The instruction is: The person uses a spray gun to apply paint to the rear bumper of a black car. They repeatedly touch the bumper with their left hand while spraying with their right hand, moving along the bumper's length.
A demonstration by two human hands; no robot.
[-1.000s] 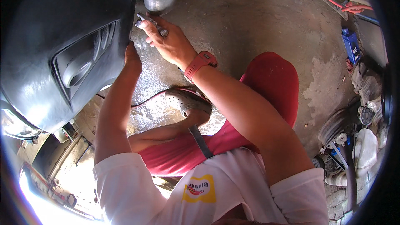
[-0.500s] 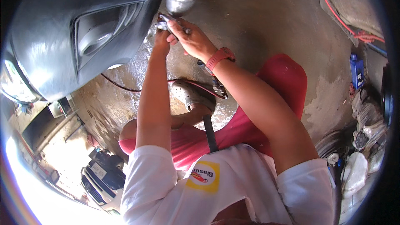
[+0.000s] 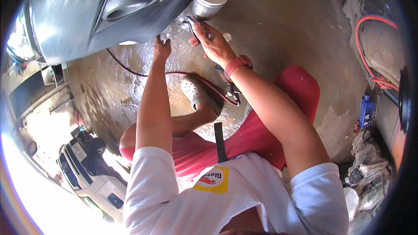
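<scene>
My right hand (image 3: pixel 213 43) is closed around a spray gun (image 3: pixel 186 25) with a round silver metal cup (image 3: pixel 210 1) on top. The cup has a pale lid. To its left, my left hand (image 3: pixel 162 48) is apart from the gun, its thumb and a finger separated, with nothing visible between them. That hand is close to the lower edge of a grey car bumper (image 3: pixel 130 30), but I cannot tell whether it touches it. A dark red hose (image 3: pixel 174 73) runs from below the bumper across the floor to fittings (image 3: pixel 232 88) below my right wrist.
My foot in a grey clog (image 3: pixel 193 91) rests on the wet concrete floor (image 3: pixel 278 30). At the right are a blue bottle (image 3: pixel 366 112), an orange-red hose (image 3: pixel 360 48) and a plastic-covered heap (image 3: pixel 370 165). A white vehicle (image 3: pixel 93 182) stands at the lower left.
My left hand has moved away from the front of the spray gun toward the bumper's lower edge. The gun and cup have shifted slightly right and nearer. The whole view has shifted too.
</scene>
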